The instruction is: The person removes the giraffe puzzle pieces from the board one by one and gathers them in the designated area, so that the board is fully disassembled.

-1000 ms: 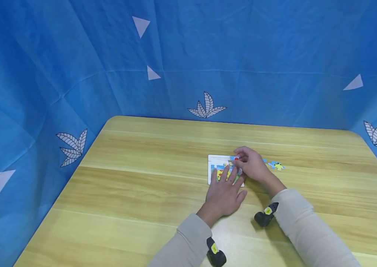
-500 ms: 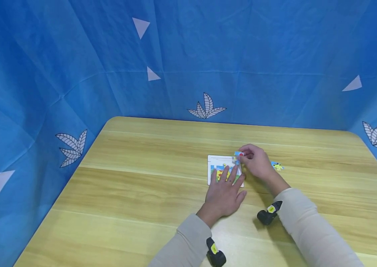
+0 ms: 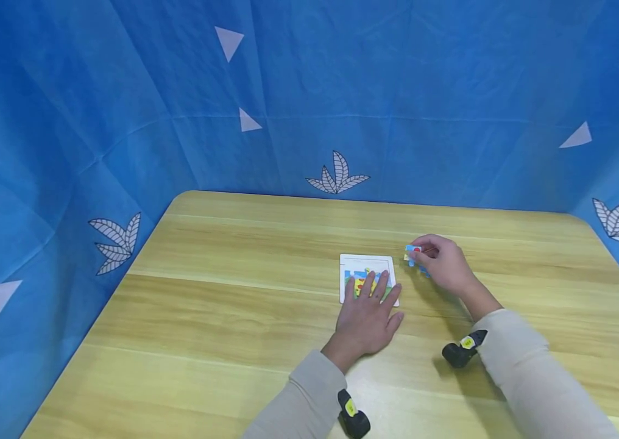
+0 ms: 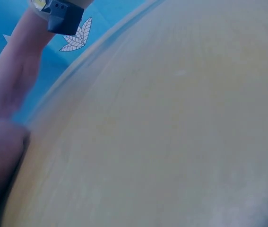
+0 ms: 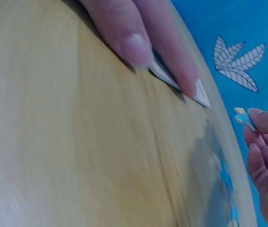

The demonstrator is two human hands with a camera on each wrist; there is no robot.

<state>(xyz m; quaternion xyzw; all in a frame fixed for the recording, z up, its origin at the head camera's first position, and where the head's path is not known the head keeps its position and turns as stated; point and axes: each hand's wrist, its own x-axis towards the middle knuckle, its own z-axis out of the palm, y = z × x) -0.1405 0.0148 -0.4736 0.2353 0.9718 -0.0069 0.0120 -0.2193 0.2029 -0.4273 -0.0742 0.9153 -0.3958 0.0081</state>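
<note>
A puzzle board (image 3: 354, 262) with a white border lies on the table, its lower part filled with yellow, red, blue and green picture pieces. My left hand (image 3: 365, 323) rests over the lower part with fingers spread straight, covering some of the picture. To the right of the board, my right hand (image 3: 446, 267) pinches a puzzle piece (image 3: 411, 249), blue with a red spot, between thumb and fingers. The right wrist view has this piece (image 5: 245, 118) held above the table. Loose puzzle pieces (image 5: 226, 176) lie below, mostly covered by the right hand in the head view.
The wooden table (image 3: 222, 317) has rounded far corners. A blue cloth (image 3: 309, 79) with white leaf and triangle prints hangs behind it and along its sides. Black wrist cameras (image 3: 353, 416) sit at both sleeves.
My right hand has lifted the puzzle piece off the board's upper right corner and carried it right, over the loose pieces. The left hand has stayed on the board.
</note>
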